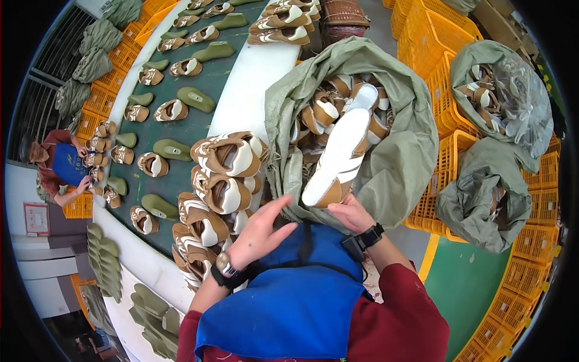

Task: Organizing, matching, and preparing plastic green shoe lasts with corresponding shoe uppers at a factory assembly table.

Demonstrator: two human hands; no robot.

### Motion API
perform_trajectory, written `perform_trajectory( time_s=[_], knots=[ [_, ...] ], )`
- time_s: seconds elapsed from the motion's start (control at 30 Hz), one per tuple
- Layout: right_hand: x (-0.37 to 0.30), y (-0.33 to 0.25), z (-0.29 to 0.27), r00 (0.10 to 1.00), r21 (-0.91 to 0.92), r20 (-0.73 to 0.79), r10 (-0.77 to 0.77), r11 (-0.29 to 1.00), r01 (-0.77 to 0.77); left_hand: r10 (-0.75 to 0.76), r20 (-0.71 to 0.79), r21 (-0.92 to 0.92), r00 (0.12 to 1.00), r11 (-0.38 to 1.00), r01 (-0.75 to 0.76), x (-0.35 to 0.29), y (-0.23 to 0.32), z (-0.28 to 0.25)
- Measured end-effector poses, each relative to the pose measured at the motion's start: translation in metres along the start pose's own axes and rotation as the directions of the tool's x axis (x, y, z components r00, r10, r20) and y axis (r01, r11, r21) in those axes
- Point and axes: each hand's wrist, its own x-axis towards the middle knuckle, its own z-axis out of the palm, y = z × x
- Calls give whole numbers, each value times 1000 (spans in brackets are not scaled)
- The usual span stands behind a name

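My right hand (351, 215) grips the heel end of a brown and white shoe upper (341, 158), its flat white underside turned up and its toe pointing away from me. Just left of that heel, my left hand (262, 233) is open with nothing in it, thumb and fingers apart. Beneath the held upper gapes a big green woven sack (405, 78), holding several more brown and white uppers (325, 108). Close to my left wrist, similar uppers (226, 158) are stacked along the table edge.
A green conveyor belt (181, 134) carries rows of uppers and olive shoe lasts (196, 99). More lasts (155, 311) lie at lower left. Across the belt, a co-worker in a blue apron (69, 163) handles uppers. Yellow crates (437, 36) and sacks (488, 187) stand at right.
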Motion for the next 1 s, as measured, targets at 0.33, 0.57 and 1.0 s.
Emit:
perform_trajectory(
  time_s=[0.33,0.57,1.0],
  knots=[
    [16,-31,41,864,-573,382,329,818,-58,-175,-290,-8,941,984,180,24,-10,18],
    [31,45,-187,846,-840,-388,-366,-237,-488,-212,-366,-36,906,976,213,7,3,-2],
    [44,41,-183,604,-661,-749,-274,380,-647,-235,-400,-97,886,972,215,-13,9,-5]
  ],
)
